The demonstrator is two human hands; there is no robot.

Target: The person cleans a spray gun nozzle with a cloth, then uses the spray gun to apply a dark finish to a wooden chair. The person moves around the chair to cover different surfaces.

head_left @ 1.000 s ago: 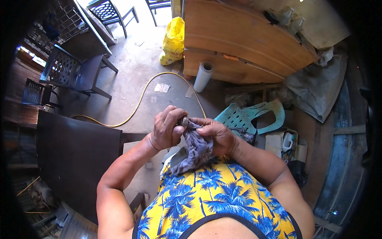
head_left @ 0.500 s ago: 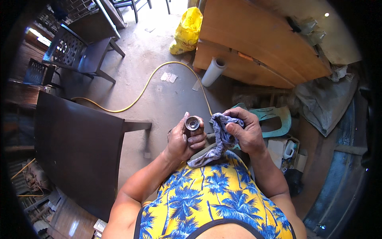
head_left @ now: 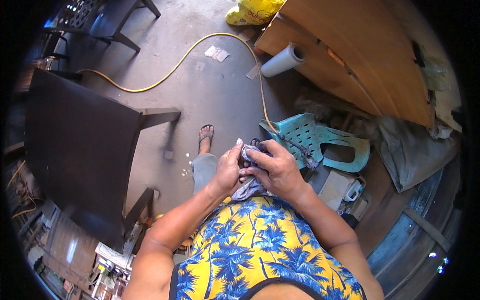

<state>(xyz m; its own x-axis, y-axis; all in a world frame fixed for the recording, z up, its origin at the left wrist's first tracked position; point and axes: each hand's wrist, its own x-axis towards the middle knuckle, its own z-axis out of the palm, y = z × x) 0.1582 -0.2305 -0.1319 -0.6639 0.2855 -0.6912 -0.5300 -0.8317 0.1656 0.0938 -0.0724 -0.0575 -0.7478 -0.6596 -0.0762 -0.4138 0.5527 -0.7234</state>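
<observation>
Holding a crumpled greyish-purple cloth (head_left: 247, 191) between both hands, to the left of the green chair (head_left: 312, 142) and slightly nearer the body. Hands: together, meeting at the cloth. Right hand (head_left: 278, 170): the one closer to the green chair, thumb and fingers clamped on the cloth, one fold showing at the fingertips. Left hand (head_left: 230, 172): on the side of the cloth away from the green chair, thumb raised, fingers bent inward; cannot tell what they close on, as cloth and right hand cover the inside of the grip. Yellow-and-blue shirt (head_left: 260, 240): on the near side of the green chair, just behind the cloth. Yellow hose (head_left: 217, 34): runs from the green chair across the floor, curving off to the left. Dark narrow object (head_left: 300, 146): lies on the green chair near the hose end; kind unclear. Beyond the green chair: a pale hollow roll (head_left: 280, 62), tilted, beside a brown board (head_left: 350, 60). Left of the green chair: a sandalled foot (head_left: 205, 135), then, well apart, a dark table (head_left: 80, 155). Right of it: a grey sack (head_left: 407, 157). Just on its near side: a white jug (head_left: 354, 191).
</observation>
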